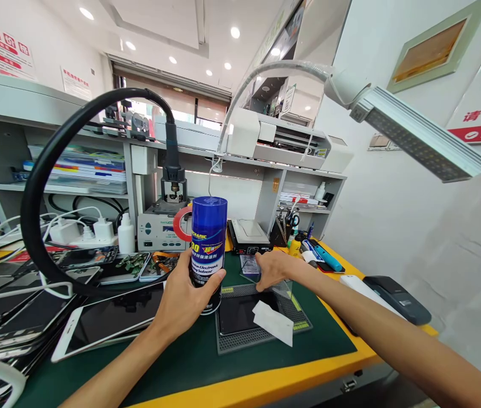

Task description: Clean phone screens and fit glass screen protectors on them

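My left hand [191, 292] is wrapped round a blue spray can [209, 226] of electronics cleaner, held upright above the green work mat [159, 368]. My right hand [272, 269] reaches to the far side of a grey mesh pad [235, 344], its fingers closed and pointing down beside a small clear packet [249, 266]. What those fingers hold, if anything, is hard to make out; a see-through edge shows near them. On the pad lies a dark phone-like screen [238, 313], partly covered by a white paper piece [275, 322].
Stacked phones and screens [113, 311] fill the left side, beneath a thick black hose [32, 187]. Behind stand a control box [161, 229], a white bottle [126, 235] and a flat heating plate [251, 232]. A lamp [422, 136] hangs at upper right.
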Available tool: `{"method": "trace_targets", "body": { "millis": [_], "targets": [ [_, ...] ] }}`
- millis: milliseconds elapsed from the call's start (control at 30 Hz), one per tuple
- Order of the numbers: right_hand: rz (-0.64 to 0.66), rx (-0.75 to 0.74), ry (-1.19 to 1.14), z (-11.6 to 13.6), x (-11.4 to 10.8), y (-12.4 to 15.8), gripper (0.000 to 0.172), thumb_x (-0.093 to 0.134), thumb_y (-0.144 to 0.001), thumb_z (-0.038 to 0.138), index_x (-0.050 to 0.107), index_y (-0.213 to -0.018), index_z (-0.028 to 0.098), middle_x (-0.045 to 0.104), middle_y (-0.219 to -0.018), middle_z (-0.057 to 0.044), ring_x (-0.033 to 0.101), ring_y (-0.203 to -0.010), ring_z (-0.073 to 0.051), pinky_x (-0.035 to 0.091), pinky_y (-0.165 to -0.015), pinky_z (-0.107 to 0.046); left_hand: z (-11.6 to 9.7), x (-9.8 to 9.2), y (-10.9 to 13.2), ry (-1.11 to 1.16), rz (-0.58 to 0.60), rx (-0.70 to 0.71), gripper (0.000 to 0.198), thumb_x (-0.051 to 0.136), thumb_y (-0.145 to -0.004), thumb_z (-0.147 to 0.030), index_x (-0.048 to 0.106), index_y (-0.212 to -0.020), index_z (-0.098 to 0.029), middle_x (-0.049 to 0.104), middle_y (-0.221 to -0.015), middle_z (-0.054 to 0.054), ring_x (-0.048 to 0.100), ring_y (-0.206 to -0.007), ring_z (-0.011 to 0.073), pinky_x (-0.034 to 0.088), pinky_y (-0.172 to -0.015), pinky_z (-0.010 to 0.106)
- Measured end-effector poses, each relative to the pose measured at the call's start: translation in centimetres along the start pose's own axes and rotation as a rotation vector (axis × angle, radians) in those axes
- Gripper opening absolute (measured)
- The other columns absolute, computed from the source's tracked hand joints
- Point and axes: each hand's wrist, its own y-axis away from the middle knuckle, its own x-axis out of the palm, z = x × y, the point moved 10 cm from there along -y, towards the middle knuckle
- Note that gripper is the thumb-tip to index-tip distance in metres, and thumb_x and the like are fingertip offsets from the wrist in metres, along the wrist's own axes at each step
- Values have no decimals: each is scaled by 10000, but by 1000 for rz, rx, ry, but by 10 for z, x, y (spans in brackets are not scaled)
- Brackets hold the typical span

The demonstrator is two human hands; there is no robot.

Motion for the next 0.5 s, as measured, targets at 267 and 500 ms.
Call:
{"method": "trace_targets", "body": {
  "millis": [267,500],
  "targets": [
    [-83,24,-92,-9,-21,9,718,714,-690,548,604,-1226,82,710,-1020,-242,686,-899,-426,515,-712,-456,-3,-1,1,5,6,3,612,665,-844,-560,468,-1320,-229,657,-1262,102,662,-1100,283,556,-902,404],
    [-586,-162,-639,36,-139,59,671,240,-994,662,300,-1522,253,658,-1235,-138,675,-971,-295,517,-824,-438,-3,-5,-6,-17,-6,9,607,672,-837,-557,487,-1299,-210,686,-1203,103,684,-1049,290,556,-864,407]
  ]
}}
